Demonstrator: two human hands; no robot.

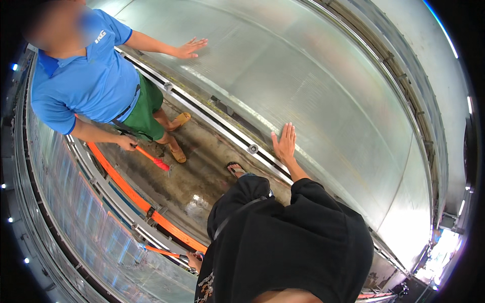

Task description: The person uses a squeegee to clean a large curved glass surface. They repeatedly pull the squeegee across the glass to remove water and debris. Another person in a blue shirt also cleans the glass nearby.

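Observation:
My right hand (pixel 286 145) rests palm down, fingers stretched, near the edge of a wide, pale greenish, shiny sheet surface (pixel 323 106). My left hand (pixel 194 261), partly hidden by my black sleeve, is closed round the black grip of an orange-handled tool (pixel 164 251). That tool reaches out over a second, clear shiny surface (pixel 116 257) on the left. Its small far end is too blurred to name.
A co-worker in a blue shirt (pixel 93 81) stands ahead on the left, one hand (pixel 192 48) over the pale surface, the other holding an orange-and-red tool (pixel 154 159). Between the surfaces runs a wet floor (pixel 187 187). A metal rail (pixel 212 115) and an orange beam (pixel 174 228) border it.

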